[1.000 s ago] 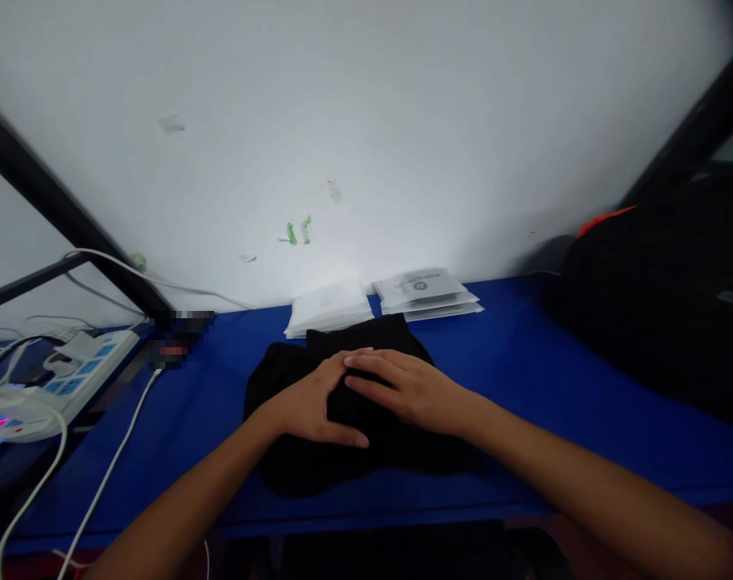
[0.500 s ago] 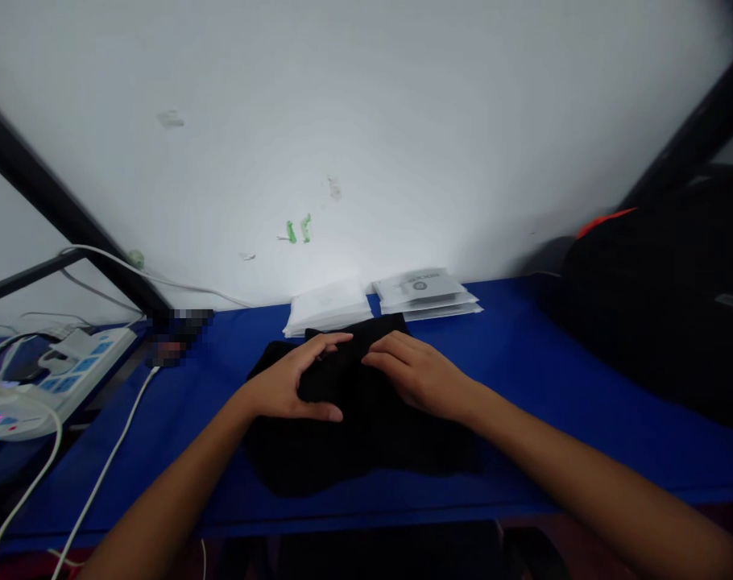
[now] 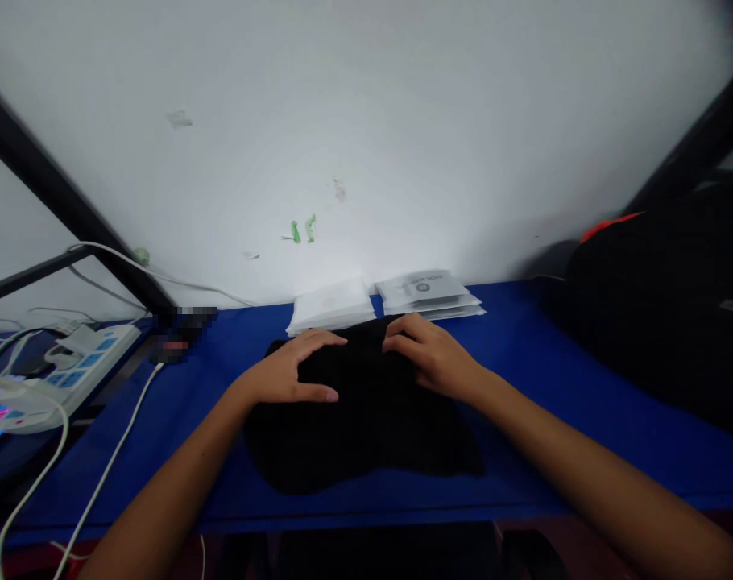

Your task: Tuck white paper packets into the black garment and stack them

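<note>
A black cloth [image 3: 360, 435] lies bunched on the blue table [image 3: 541, 379] in front of me. My left hand [image 3: 291, 372] rests on its far left part, fingers curved over the fabric and thumb stretched along it. My right hand [image 3: 430, 354] sits on the far right part of the cloth, fingers bent down into the fabric near its back edge. Both hands appear to grip the cloth's far edge, about a hand's width apart.
Two stacks of white packets [image 3: 333, 306] [image 3: 427, 292] lie against the white wall behind the cloth. A large black bag [image 3: 668, 314] fills the right end of the table. A white power strip [image 3: 70, 370] and white cables [image 3: 109, 467] lie at the left.
Both hands slid from the middle of the cloth, where their fingers overlapped, away from me to its far edge and spread apart. The cloth's far part now lies flatter.
</note>
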`<state>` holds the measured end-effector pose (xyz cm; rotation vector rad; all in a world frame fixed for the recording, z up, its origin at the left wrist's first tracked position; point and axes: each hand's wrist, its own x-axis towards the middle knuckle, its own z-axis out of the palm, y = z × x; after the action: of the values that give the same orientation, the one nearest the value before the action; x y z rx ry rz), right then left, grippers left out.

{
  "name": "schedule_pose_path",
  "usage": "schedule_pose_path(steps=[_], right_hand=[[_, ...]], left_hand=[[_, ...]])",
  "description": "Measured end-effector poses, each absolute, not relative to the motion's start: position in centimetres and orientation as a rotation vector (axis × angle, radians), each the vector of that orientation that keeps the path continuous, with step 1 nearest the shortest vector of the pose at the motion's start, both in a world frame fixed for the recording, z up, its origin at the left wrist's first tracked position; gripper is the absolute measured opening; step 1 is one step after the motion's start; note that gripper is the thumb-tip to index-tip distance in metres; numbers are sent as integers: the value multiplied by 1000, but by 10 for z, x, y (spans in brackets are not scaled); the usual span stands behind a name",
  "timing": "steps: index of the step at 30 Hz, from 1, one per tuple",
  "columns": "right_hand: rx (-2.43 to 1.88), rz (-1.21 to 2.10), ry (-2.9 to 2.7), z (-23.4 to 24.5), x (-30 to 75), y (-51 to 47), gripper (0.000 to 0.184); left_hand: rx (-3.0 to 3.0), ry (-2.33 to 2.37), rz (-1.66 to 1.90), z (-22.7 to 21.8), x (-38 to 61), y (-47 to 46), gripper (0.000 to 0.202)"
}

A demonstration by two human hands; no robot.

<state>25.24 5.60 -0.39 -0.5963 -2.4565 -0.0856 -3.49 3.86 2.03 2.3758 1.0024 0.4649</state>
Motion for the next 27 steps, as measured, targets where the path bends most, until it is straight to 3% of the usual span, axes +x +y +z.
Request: schedule_pose_path(steps=[6, 11, 16, 21, 27], right_hand=[[-642, -121, -2380, -1, 260, 65, 33], [-742, -285, -2518, -2, 270, 74, 48], [-765, -234, -2608, 3, 276, 78, 47], [-813, -59, -2670, 3, 287, 85, 41], [-846, 107, -2762, -6, 289, 91, 32]], left_hand=[[2473, 1077, 265, 14, -33, 37, 83], [2451, 1165, 203, 13, -41, 41, 61], [2395, 1218, 232, 23, -56, 47, 39], [2325, 1246, 446, 28, -66, 52, 55], [2337, 1530, 254, 23, -80, 61, 38]])
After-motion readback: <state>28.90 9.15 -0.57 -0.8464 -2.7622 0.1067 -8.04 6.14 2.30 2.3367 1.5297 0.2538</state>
